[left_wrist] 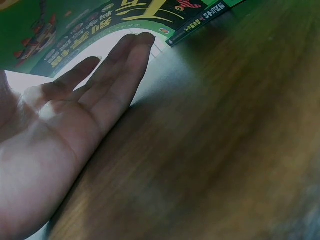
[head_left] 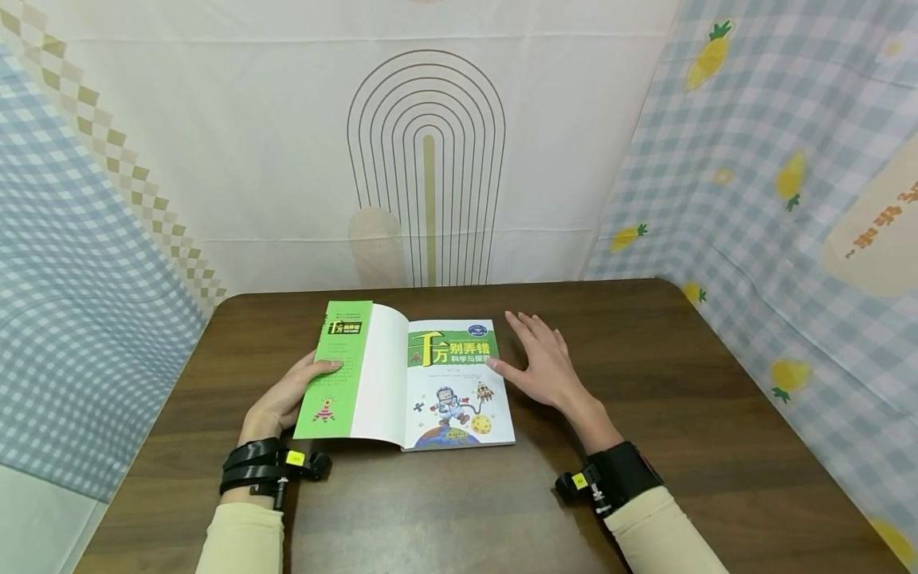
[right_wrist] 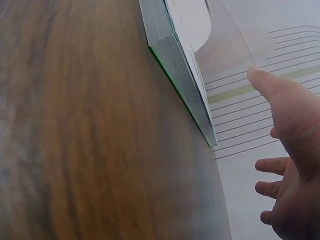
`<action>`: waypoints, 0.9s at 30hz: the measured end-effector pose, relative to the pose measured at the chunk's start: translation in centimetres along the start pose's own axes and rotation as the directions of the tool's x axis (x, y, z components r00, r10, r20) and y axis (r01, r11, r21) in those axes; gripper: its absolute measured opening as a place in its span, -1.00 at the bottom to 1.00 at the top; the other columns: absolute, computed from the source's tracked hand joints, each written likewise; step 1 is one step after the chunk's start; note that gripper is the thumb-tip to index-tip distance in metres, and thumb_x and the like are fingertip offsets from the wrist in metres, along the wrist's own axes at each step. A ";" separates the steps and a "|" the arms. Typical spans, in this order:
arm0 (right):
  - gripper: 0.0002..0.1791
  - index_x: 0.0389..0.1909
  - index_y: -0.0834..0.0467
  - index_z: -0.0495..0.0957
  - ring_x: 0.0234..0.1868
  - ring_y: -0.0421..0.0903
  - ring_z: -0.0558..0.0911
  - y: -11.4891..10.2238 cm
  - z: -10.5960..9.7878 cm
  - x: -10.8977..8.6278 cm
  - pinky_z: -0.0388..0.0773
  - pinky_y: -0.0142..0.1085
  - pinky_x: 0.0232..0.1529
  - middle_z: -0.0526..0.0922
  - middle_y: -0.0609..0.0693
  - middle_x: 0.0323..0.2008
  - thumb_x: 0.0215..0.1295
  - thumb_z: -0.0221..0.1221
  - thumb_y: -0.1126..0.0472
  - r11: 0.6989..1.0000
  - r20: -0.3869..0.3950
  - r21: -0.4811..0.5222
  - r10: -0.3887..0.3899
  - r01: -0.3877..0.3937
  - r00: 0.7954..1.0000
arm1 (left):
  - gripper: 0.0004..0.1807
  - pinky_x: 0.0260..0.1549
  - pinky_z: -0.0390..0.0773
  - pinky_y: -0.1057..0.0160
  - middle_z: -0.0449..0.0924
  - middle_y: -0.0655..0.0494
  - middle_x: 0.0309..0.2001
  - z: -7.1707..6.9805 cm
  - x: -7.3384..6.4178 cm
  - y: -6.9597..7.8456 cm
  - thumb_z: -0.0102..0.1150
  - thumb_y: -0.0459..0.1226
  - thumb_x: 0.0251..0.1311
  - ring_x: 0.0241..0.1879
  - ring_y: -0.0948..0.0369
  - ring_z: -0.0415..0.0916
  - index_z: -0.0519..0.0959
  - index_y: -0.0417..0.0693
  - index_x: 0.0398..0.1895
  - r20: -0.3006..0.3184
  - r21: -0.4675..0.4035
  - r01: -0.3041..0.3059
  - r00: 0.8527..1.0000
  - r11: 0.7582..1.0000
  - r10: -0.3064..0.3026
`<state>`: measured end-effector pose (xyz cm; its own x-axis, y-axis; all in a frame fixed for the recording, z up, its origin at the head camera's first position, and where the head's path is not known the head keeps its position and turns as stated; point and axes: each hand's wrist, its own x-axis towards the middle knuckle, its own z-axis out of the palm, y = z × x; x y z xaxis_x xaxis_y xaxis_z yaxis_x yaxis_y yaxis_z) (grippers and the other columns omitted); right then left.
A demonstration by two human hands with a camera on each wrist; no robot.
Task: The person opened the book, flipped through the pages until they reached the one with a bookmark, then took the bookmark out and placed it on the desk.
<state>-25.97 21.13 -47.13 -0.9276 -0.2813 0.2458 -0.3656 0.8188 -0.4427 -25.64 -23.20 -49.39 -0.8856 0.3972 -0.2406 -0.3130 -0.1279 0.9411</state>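
Observation:
A thick paperback book (head_left: 459, 383) lies open at its title page, which shows an astronaut drawing and a green title band. Its front cover is turned to the left, with a green flap (head_left: 333, 335) along the outer side. My left hand (head_left: 280, 395) holds this cover, thumb on top of the flap and fingers underneath. From the left wrist view, those fingers extend below the raised cover (left_wrist: 120, 20). My right hand (head_left: 545, 367) is spread just right of the title page, its thumb near the page's edge. The right wrist view shows the book's page block (right_wrist: 187, 75) beside that thumb.
The brown wooden table (head_left: 688, 430) carries the book near its far edge. Behind it hangs a white cloth (head_left: 272, 143) with arch lines. Checked cloths hang along the left (head_left: 79, 303) and right (head_left: 753, 263) sides. Black straps with small cameras circle both wrists.

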 end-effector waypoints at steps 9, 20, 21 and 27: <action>0.02 0.70 0.02 0.09 0.65 0.29 0.06 0.1 0.3 0.0 -0.11 0.43 0.54 0.15 0.23 0.64 0.41 0.25 -0.34 1.000 0.025 0.012 0.005 -0.005 1.000 | -0.39 -0.29 0.80 0.14 0.80 0.05 -0.14 0.0 0.0 0.0 0.05 -0.18 0.62 -0.23 0.15 0.80 0.12 -0.01 0.60 -0.004 0.000 0.002 1.000 1.000 -0.002; 0.01 0.70 0.05 0.08 0.65 0.31 0.03 0.2 0.6 -0.1 -0.12 0.37 0.58 0.12 0.26 0.64 0.43 0.25 -0.32 0.997 0.080 0.073 0.029 -0.035 0.996 | -0.42 -0.30 0.80 0.15 0.80 0.06 -0.14 0.1 0.0 0.0 0.03 -0.19 0.63 -0.23 0.15 0.80 0.14 0.01 0.58 -0.003 0.000 0.003 1.000 1.000 -0.003; 0.02 0.70 0.06 0.08 0.66 0.31 0.02 0.1 0.6 -0.1 -0.13 0.36 0.58 0.12 0.26 0.64 0.42 0.26 -0.32 0.996 0.084 0.076 0.030 -0.036 0.996 | -0.42 -0.30 0.80 0.15 0.80 0.06 -0.14 0.1 0.0 0.0 0.03 -0.19 0.63 -0.23 0.15 0.80 0.14 0.02 0.59 -0.003 0.000 0.002 1.000 1.000 -0.002; 0.02 0.70 0.07 0.10 0.66 0.31 0.01 0.0 0.7 -0.1 -0.10 0.34 0.59 0.12 0.28 0.64 0.41 0.27 -0.32 0.997 0.114 0.069 0.036 -0.044 0.993 | -0.47 -0.30 0.80 0.15 0.80 0.05 -0.14 0.0 0.0 -0.1 0.01 -0.20 0.64 -0.24 0.15 0.80 0.18 0.08 0.56 0.005 -0.001 -0.010 1.000 1.000 0.010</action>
<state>-25.94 20.80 -47.74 -0.9429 -0.3070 0.1294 -0.3287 0.7940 -0.5114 -25.59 -23.22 -49.44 -0.8870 0.4005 -0.2298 -0.3042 -0.1324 0.9434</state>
